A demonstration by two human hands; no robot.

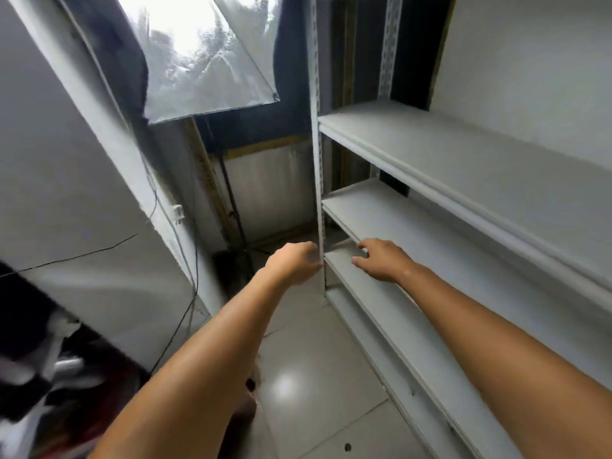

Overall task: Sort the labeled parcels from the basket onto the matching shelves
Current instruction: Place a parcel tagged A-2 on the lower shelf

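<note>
A white metal shelving unit (463, 167) with several bare shelf boards fills the right side. My left hand (293, 263) reaches out beside the unit's front left upright (318, 193), fingers curled, holding nothing that I can see. My right hand (381, 260) hovers over the front edge of a lower shelf board (430, 286), fingers loosely bent and spread, empty. No parcel and no basket shows in this view.
A grey wall panel (66, 177) stands at the left with thin black cables (185, 319) hanging down it. A softbox light (205, 61) on a stand (235, 213) sits in the far corner. Dark blurred clutter (39, 376) lies bottom left. Pale floor tiles (314, 392) lie below.
</note>
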